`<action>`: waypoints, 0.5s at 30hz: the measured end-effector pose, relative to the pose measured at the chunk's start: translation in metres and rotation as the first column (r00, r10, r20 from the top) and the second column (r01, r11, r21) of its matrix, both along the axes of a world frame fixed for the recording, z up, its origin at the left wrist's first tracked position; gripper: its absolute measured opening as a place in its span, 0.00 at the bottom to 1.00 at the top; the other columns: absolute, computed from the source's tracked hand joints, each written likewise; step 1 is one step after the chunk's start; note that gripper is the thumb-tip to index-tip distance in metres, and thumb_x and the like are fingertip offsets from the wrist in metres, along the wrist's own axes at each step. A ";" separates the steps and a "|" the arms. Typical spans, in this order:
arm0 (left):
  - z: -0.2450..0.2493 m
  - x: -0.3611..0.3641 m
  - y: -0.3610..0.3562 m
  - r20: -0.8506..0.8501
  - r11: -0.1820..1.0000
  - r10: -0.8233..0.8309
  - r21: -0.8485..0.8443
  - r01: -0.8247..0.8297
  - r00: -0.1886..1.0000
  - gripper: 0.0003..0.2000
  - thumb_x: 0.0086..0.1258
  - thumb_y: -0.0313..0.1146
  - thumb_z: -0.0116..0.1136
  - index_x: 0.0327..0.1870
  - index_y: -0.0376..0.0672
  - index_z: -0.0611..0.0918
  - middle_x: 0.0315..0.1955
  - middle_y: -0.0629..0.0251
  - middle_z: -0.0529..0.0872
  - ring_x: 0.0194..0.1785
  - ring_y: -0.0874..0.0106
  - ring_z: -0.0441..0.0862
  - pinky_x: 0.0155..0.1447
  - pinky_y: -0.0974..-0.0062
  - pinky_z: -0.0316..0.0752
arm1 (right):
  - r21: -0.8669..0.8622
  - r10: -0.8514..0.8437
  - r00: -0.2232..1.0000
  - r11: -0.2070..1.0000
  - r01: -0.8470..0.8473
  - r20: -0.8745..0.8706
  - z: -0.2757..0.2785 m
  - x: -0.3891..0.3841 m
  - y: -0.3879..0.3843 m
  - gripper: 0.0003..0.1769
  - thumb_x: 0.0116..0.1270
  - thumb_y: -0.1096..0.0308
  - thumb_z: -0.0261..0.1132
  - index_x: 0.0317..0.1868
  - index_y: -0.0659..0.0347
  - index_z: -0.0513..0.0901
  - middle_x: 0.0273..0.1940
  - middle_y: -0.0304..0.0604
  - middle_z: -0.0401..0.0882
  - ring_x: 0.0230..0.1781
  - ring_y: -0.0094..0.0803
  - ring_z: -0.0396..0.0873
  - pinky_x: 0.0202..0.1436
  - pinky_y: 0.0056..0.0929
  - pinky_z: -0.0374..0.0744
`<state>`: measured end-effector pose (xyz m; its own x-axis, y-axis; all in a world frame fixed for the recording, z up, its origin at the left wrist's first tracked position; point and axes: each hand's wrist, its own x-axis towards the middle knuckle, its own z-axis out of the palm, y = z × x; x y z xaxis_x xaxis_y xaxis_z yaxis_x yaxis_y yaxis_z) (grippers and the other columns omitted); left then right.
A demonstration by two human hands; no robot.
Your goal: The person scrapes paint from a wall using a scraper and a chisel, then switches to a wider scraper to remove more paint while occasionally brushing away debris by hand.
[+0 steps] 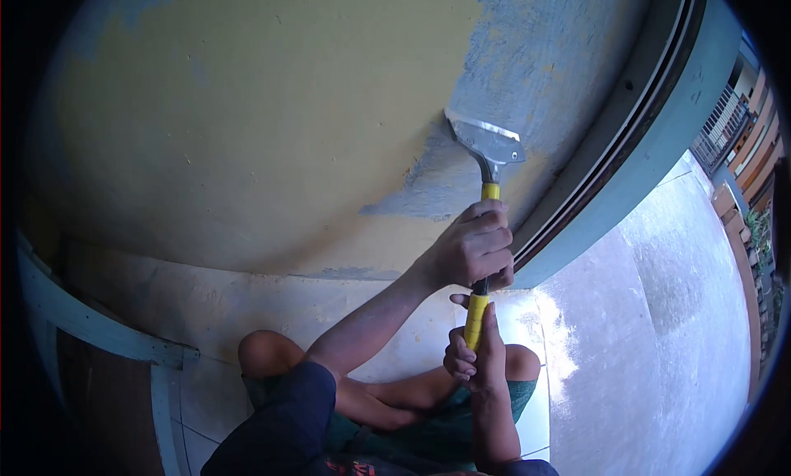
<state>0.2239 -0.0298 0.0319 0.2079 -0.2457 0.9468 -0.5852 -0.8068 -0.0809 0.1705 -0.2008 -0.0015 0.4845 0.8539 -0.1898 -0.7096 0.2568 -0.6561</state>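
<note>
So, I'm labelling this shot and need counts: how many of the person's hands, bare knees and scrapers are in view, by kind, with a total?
Hands: 2 (left hand and right hand, both on the handle)
Bare knees: 2 (left knee, right knee)
Scrapers: 1 (scraper with yellow on its handle)
Total: 5

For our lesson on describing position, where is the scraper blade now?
In the head view, the scraper blade is right of centre, against the wall, above the left hand.
</note>
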 end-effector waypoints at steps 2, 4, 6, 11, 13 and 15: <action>0.026 0.005 0.004 0.074 1.000 0.010 -0.007 -0.010 0.997 0.09 0.40 0.30 0.64 0.14 0.46 0.73 0.21 0.69 0.74 0.36 0.68 0.77 0.62 0.62 0.72 | 0.071 0.008 0.999 0.997 -0.012 0.051 0.018 0.008 0.005 0.30 0.79 0.42 0.34 0.65 0.55 0.64 0.13 0.31 0.56 0.05 0.17 0.50 0.07 0.15 0.55; 0.035 0.008 0.007 0.100 1.000 0.000 0.002 0.000 0.995 0.08 0.40 0.30 0.63 0.15 0.46 0.73 0.21 0.69 0.74 0.36 0.67 0.77 0.62 0.61 0.72 | 0.093 0.012 0.997 0.995 -0.020 0.078 0.027 0.009 0.008 0.30 0.79 0.42 0.34 0.66 0.55 0.64 0.13 0.31 0.56 0.05 0.17 0.50 0.07 0.15 0.55; 0.033 0.002 0.006 0.060 1.000 -0.013 0.018 0.012 0.998 0.08 0.39 0.30 0.64 0.14 0.46 0.73 0.21 0.69 0.74 0.37 0.67 0.77 0.62 0.61 0.72 | 0.078 0.016 0.999 0.997 -0.019 0.039 0.025 0.003 0.006 0.30 0.79 0.41 0.34 0.65 0.54 0.64 0.13 0.31 0.56 0.04 0.17 0.50 0.07 0.15 0.54; 0.002 -0.003 0.003 -0.024 0.999 -0.041 -0.006 0.041 0.999 0.09 0.37 0.32 0.64 0.15 0.47 0.74 0.22 0.69 0.75 0.38 0.66 0.78 0.61 0.62 0.72 | 0.006 0.011 0.997 1.000 -0.010 -0.071 0.007 -0.006 0.001 0.29 0.78 0.41 0.35 0.63 0.53 0.64 0.13 0.31 0.56 0.05 0.17 0.50 0.07 0.15 0.53; 0.023 0.000 0.006 0.016 0.999 -0.022 0.025 0.022 1.000 0.09 0.37 0.31 0.64 0.15 0.47 0.74 0.22 0.69 0.75 0.38 0.66 0.78 0.59 0.64 0.72 | 0.037 0.011 1.000 0.999 -0.011 -0.016 0.019 0.001 0.004 0.29 0.79 0.41 0.34 0.64 0.54 0.64 0.13 0.31 0.56 0.05 0.17 0.50 0.07 0.15 0.54; 0.045 0.008 0.008 0.085 1.000 -0.013 0.027 0.011 0.996 0.09 0.36 0.30 0.64 0.14 0.46 0.73 0.21 0.69 0.74 0.38 0.66 0.77 0.58 0.64 0.72 | 0.094 0.004 0.999 0.995 -0.009 0.048 0.035 0.009 0.008 0.30 0.79 0.42 0.34 0.65 0.56 0.63 0.14 0.30 0.57 0.05 0.15 0.51 0.07 0.14 0.56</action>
